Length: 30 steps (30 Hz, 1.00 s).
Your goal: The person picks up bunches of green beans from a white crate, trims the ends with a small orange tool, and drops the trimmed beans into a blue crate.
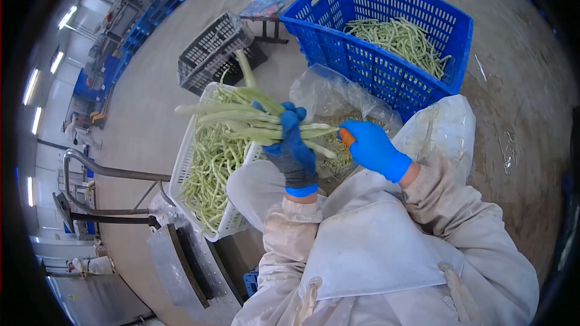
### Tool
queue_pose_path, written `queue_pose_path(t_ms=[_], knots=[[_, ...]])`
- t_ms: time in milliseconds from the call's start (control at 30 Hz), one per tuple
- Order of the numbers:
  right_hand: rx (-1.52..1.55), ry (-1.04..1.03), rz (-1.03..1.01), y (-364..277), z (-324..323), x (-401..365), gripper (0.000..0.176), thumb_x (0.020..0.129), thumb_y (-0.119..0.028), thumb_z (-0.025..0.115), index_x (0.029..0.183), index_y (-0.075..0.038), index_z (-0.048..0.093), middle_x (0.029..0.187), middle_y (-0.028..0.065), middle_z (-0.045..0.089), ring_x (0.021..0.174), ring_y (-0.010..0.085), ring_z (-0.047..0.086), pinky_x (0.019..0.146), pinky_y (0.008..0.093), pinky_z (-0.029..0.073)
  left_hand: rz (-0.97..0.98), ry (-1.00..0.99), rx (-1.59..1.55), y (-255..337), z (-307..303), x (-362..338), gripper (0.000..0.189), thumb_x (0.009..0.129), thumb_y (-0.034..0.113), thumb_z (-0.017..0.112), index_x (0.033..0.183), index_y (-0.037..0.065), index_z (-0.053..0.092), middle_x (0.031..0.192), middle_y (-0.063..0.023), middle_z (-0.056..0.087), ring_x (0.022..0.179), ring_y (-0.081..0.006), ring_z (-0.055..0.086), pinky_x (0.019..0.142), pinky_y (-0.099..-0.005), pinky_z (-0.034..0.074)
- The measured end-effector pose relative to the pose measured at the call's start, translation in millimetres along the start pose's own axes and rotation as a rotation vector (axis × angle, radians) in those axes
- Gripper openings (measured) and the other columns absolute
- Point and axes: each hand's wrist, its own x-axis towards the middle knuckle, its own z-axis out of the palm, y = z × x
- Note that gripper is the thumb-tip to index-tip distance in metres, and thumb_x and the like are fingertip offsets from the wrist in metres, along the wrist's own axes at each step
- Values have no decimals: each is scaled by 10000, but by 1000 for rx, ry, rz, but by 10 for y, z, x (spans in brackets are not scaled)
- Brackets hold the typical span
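Note:
My left hand (pixel 291 152), in a blue-and-grey glove, is closed around a bunch of long green beans (pixel 241 116). The ends of the bunch point right, toward my right hand (pixel 376 151). That hand wears a thin blue glove and is wrapped round an orange-handled tool (pixel 347 137); its working end is too small to make out beside the bean ends. Under the bunch, a clear plastic bag (pixel 314 87) lies spread out with small bean scraps (pixel 339 160) on it. Left of my knee, more beans (pixel 211 172) fill a white basket (pixel 234 222).
A large blue crate (pixel 368 71) holding trimmed-looking beans (pixel 403 43) stands ahead on the right. Beyond the white basket are a grey crate (pixel 208 54) and a low stool (pixel 266 5). A metal cart handle (pixel 115 172) juts in at left. The floor (pixel 507 145) at right looks wet.

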Motion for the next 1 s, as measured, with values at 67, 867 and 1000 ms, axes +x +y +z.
queue_pose_path(t_ms=[67, 867, 1000], knots=[[-1, 30, 16, 214, 82, 49, 147, 788, -135, 515, 866, -45, 601, 804, 210, 609, 746, 392, 576, 636, 469, 445, 20, -13, 58, 0, 39, -39, 586, 820, 26, 571, 1347, 33, 315, 976, -100, 550, 801, -178, 557, 743, -298, 480], [81, 13, -438, -462, -342, 70, 165, 800, -74, 585, 962, -59, 611, 881, 131, 619, 762, 319, 595, 644, 361, 481, -337, -1, -517, 132, -162, 268, 262, 887, 120, 507, 1136, 42, 482, 913, -45, 549, 811, -137, 545, 810, -317, 471], [-133, 297, -333, -139, -440, 342, 131, 784, -67, 582, 905, -54, 630, 827, 151, 620, 713, 340, 596, 622, 376, 478, -460, -190, -592, 164, -114, 178, 301, 893, 87, 480, 1189, 40, 454, 918, -45, 545, 803, -132, 541, 817, -317, 464]])
